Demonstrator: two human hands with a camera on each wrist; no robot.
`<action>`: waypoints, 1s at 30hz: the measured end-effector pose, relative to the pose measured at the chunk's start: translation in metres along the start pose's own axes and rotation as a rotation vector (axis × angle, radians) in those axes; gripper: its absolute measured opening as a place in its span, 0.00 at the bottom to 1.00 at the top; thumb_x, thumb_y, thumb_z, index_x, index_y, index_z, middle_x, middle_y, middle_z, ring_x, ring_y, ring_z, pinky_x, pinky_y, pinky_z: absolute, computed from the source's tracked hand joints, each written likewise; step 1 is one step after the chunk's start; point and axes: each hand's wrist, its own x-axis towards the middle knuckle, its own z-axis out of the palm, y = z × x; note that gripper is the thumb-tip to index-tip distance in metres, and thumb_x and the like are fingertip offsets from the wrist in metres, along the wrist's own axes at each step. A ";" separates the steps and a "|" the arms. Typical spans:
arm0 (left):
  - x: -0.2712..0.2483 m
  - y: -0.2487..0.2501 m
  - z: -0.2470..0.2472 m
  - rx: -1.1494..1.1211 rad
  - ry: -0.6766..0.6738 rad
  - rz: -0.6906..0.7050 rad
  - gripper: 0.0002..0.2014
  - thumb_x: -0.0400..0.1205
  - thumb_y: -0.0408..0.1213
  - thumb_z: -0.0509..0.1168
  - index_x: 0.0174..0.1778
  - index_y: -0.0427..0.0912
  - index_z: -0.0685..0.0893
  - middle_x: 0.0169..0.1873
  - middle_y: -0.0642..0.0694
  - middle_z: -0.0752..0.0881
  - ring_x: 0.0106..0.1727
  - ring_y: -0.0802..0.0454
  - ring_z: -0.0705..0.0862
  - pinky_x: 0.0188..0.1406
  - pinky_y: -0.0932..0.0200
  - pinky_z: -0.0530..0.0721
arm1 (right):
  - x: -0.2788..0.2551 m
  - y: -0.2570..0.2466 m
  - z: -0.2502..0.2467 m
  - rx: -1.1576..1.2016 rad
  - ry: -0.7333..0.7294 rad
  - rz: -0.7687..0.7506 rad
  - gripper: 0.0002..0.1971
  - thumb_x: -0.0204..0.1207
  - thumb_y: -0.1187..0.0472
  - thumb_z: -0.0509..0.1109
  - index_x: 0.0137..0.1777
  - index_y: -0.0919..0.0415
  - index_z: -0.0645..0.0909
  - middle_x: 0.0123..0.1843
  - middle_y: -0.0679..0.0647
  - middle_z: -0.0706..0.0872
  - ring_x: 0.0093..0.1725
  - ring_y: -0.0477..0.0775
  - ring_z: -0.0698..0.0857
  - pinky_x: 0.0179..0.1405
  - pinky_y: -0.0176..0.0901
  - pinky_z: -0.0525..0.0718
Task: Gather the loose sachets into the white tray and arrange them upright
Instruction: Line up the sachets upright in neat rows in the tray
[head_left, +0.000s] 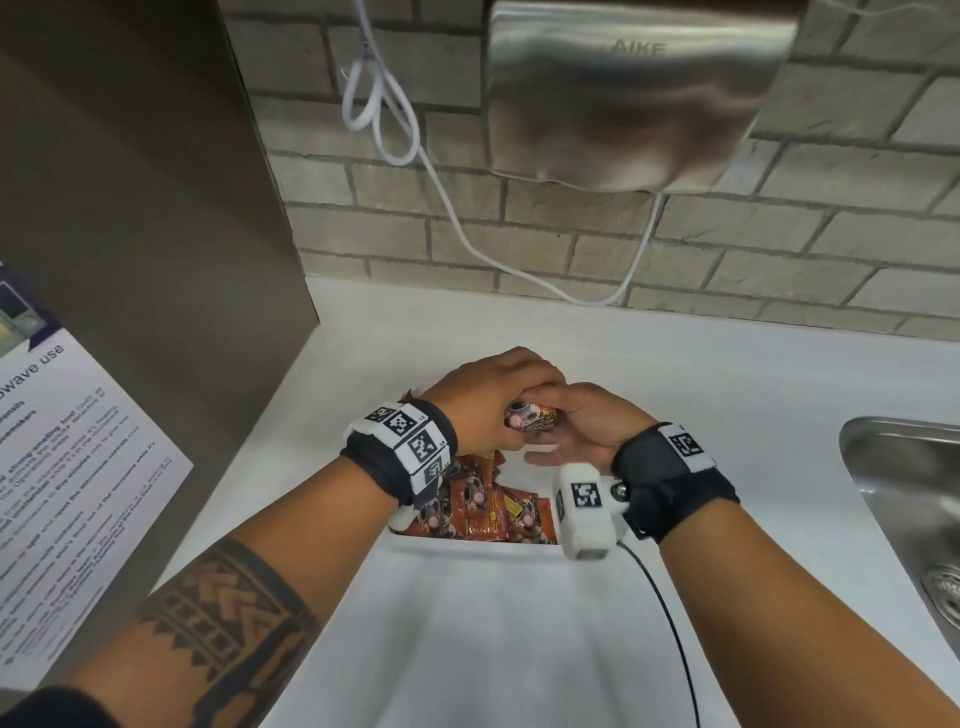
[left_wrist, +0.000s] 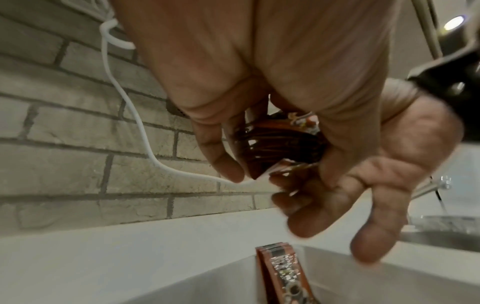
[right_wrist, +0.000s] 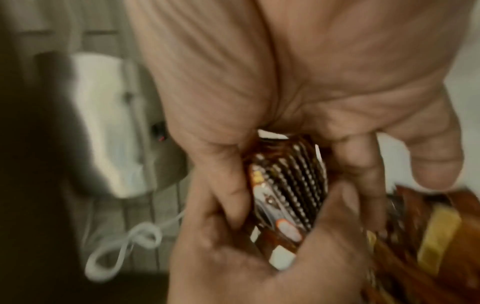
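1. Sachets (head_left: 531, 419), a bunched stack, sit clamped between left hand (head_left: 491, 397) and right hand (head_left: 597, 426) above the white tray (head_left: 467, 597).
2. Loosening either grip could fan the stack out, toppling it onto the sachets lying flat (head_left: 483, 512) below.

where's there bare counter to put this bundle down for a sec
Bare white counter lies between the white tray and the sink, and behind the tray toward the brick wall. The tray's far end is crowded with sachets.

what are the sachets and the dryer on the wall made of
Sachets: likely glossy printed foil or plastic film, judging by the crinkled, shiny faces.
Dryer: brushed metal, probably stainless steel; it shows soft blurred reflections and a stamped logo.
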 end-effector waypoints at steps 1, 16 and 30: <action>0.001 0.000 -0.001 0.041 -0.012 -0.023 0.34 0.69 0.36 0.77 0.72 0.57 0.77 0.67 0.56 0.75 0.60 0.53 0.80 0.54 0.46 0.85 | -0.001 0.001 -0.002 -0.108 0.063 -0.024 0.09 0.79 0.59 0.73 0.58 0.60 0.84 0.56 0.59 0.91 0.57 0.59 0.89 0.63 0.57 0.81; 0.005 0.020 0.002 -1.505 0.124 -0.463 0.46 0.68 0.40 0.82 0.79 0.63 0.67 0.72 0.46 0.78 0.64 0.44 0.84 0.60 0.32 0.85 | -0.025 0.007 -0.021 -0.157 0.093 -0.114 0.15 0.78 0.54 0.75 0.63 0.59 0.87 0.53 0.50 0.91 0.53 0.49 0.81 0.44 0.45 0.67; -0.006 0.022 0.022 -1.654 0.069 -0.370 0.18 0.83 0.23 0.63 0.63 0.49 0.79 0.51 0.40 0.88 0.47 0.41 0.90 0.40 0.45 0.91 | -0.030 0.006 -0.019 -0.572 0.280 -0.338 0.35 0.69 0.50 0.83 0.75 0.49 0.73 0.65 0.53 0.76 0.62 0.51 0.84 0.56 0.41 0.85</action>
